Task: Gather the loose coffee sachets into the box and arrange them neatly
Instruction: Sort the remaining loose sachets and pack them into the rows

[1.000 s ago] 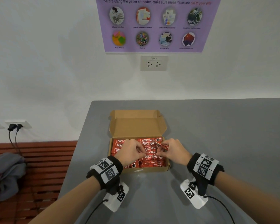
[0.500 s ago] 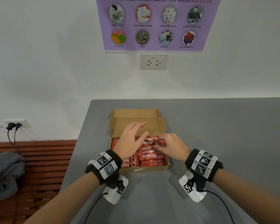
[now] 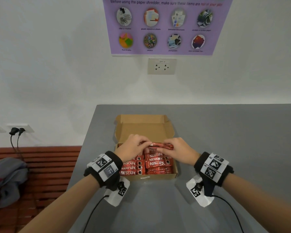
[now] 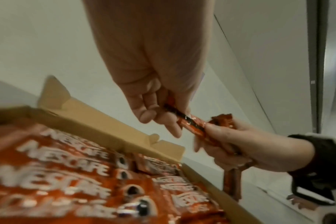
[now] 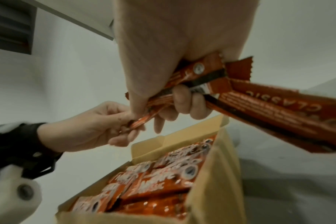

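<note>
Nearest the viewer, packed sachets lie in two columns inside the box. Above its far half, the left hand and right hand each pinch one end of a sachet bundle, apparently several sticks, held level. Risk: uneven release could let sticks slip, skewing the rows. Beyond stands the open lid.
</note>
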Available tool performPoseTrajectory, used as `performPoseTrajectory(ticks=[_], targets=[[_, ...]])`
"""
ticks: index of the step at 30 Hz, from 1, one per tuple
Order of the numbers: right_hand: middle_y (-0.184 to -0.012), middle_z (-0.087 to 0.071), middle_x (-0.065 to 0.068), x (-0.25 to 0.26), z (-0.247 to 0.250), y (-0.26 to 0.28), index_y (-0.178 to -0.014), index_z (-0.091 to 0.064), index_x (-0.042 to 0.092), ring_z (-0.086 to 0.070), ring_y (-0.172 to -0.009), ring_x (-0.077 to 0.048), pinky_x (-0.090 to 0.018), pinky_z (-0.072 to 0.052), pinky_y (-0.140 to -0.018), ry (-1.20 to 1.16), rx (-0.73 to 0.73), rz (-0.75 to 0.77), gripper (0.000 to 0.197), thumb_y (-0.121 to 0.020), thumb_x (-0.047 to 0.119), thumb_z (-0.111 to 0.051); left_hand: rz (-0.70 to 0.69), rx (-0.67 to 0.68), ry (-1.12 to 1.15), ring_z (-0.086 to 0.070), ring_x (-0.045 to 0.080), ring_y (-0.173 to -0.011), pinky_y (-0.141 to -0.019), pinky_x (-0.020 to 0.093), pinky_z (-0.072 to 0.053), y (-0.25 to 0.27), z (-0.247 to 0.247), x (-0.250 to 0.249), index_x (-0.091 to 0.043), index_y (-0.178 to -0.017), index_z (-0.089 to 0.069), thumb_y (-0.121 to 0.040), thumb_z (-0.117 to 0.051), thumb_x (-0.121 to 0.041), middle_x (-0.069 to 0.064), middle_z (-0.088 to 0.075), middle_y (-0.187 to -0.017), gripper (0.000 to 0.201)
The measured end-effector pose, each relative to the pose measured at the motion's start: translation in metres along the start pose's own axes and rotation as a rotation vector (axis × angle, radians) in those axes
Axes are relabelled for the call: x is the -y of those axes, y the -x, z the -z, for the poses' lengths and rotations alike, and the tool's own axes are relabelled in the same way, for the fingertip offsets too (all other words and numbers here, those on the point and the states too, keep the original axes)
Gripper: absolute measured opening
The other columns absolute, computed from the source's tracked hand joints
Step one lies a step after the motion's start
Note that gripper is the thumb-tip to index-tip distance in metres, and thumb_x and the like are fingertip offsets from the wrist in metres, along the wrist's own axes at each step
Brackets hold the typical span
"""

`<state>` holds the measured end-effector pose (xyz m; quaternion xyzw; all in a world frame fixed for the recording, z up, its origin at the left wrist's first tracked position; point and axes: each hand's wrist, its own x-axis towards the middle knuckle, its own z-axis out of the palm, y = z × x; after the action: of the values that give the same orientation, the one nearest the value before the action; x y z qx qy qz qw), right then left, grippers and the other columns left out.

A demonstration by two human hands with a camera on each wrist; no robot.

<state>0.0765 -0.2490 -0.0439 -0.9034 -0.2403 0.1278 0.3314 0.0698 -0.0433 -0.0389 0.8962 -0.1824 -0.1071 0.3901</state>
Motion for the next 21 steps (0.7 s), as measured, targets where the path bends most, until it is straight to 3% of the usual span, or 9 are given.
performPoseTrajectory(ticks=[4,7,9,11,13,14,17,19,21], targets=[[-0.084,-0.061,0.014,-0.01,0.016,0.005,-0.105,-0.063,0.019,-0.059,-0.073,0.001,-0.012,-0.045,-0.068,-0.081,-0.188,-0.01,0.018,-0.092,0.027,-0.053,0.045,-0.053,0.139,-0.046,-0.001,-0.041,-0.047,0.013,-0.041,0.003,0.004,0.006,-0.019,-0.093,-0.059,-0.097,-0.046,-0.02,-0.003,-0.063,-0.067,0.013],[-0.095,-0.06,0.017,-0.003,0.013,0.006,-0.118,-0.058,0.019,-0.058,-0.084,0.008,-0.009,-0.048,-0.072,-0.163,-0.106,-0.011,0.028,-0.091,0.029,-0.054,0.017,-0.053,0.17,-0.045,-0.001,-0.04,-0.047,0.013,-0.041,0.002,0.0,0.001,-0.023,-0.086,-0.056,-0.098,-0.045,-0.019,-0.005,-0.061,-0.062,0.017],[-0.09,-0.063,0.013,0.0,0.007,0.005,-0.108,-0.063,0.016,-0.059,-0.081,0.005,-0.01,-0.046,-0.07,-0.153,-0.124,-0.001,0.02,-0.091,0.024,-0.057,0.011,-0.036,0.193,-0.049,0.001,-0.044,-0.052,0.019,-0.045,0.001,-0.003,-0.003,-0.022,-0.087,-0.057,-0.098,-0.045,-0.019,-0.004,-0.064,-0.065,0.016],[-0.088,-0.064,0.008,0.002,0.005,0.005,-0.099,-0.063,0.013,-0.059,-0.079,0.003,-0.011,-0.045,-0.072,-0.126,-0.213,0.015,0.011,-0.089,0.018,-0.061,0.004,-0.008,0.136,-0.059,0.006,-0.066,-0.068,0.025,-0.052,0.002,-0.007,-0.004,-0.019,-0.094,-0.059,-0.097,-0.047,-0.021,-0.002,-0.068,-0.087,0.012],[-0.085,-0.064,0.01,0.004,0.005,0.005,-0.091,-0.062,0.015,-0.059,-0.077,0.001,-0.013,-0.047,-0.072,-0.091,-0.306,0.034,0.007,-0.085,0.018,-0.065,-0.054,-0.079,-0.096,-0.053,0.005,-0.098,-0.092,0.022,-0.045,0.001,-0.012,-0.003,-0.017,-0.11,-0.059,-0.094,-0.052,-0.026,-0.008,-0.053,-0.112,0.019],[-0.079,-0.062,0.013,0.006,0.006,0.004,-0.086,-0.06,0.018,-0.059,-0.073,0.001,-0.013,-0.047,-0.069,-0.057,-0.367,0.051,0.007,-0.084,0.018,-0.067,-0.077,-0.173,-0.128,-0.049,0.003,-0.102,-0.095,0.019,-0.041,0.001,-0.014,-0.004,-0.017,-0.113,-0.058,-0.093,-0.053,-0.027,-0.01,-0.046,-0.114,0.024],[-0.065,-0.053,0.018,0.017,0.006,0.002,-0.075,-0.051,0.021,-0.052,-0.058,0.002,-0.01,-0.042,-0.056,0.035,-0.519,0.126,0.019,-0.083,0.018,-0.068,0.015,-0.35,0.145,-0.054,0.002,-0.071,-0.067,0.012,-0.045,-0.001,-0.015,-0.016,-0.016,-0.095,-0.06,-0.096,-0.045,-0.031,-0.005,-0.057,-0.089,0.021],[-0.064,-0.049,0.022,0.027,0.001,0.001,-0.074,-0.051,0.024,-0.047,-0.056,0.009,-0.006,-0.038,-0.056,0.096,-0.496,0.214,0.02,-0.081,0.021,-0.07,0.082,-0.235,0.453,-0.057,0.007,-0.056,-0.055,0.017,-0.049,-0.003,-0.016,-0.024,-0.014,-0.085,-0.061,-0.095,-0.043,-0.033,0.001,-0.063,-0.075,0.028],[-0.072,-0.054,0.022,0.031,-0.005,0.001,-0.079,-0.061,0.023,-0.047,-0.061,0.013,-0.007,-0.041,-0.063,0.12,-0.383,0.283,0.014,-0.076,0.026,-0.074,0.098,-0.168,0.565,-0.061,0.006,-0.055,-0.054,0.018,-0.052,-0.004,-0.015,-0.028,-0.011,-0.084,-0.065,-0.095,-0.047,-0.027,0.002,-0.066,-0.074,0.027]])
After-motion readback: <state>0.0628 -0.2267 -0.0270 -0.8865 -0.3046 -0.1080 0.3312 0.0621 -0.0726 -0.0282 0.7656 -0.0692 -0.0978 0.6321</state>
